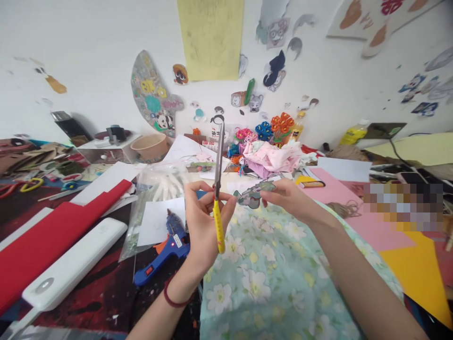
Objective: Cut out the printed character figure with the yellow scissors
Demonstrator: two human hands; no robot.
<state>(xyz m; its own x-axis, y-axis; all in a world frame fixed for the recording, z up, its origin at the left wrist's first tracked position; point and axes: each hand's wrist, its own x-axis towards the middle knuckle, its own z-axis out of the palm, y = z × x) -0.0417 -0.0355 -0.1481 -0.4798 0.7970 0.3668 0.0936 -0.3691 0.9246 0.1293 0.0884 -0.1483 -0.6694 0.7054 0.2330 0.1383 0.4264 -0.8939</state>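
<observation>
Yellow-handled scissors (218,222) stand upright in my left hand (203,222), their blades pointing up and their handle against the palm. The fingertips of the same hand reach the left end of a small grey-green patterned cutout (254,194). My right hand (288,198) pinches the cutout's right end between thumb and fingers. Both hands are above a light green floral cloth (255,283). Whether the left fingertips grip the cutout or only touch it is hard to tell.
A blue glue gun (164,257) lies left of my left wrist, beside a white elongated device (76,264) and red sheets (53,236). Pink paper (371,222) and yellow paper (421,269) lie right. Crafted flowers (281,125) stand by the wall.
</observation>
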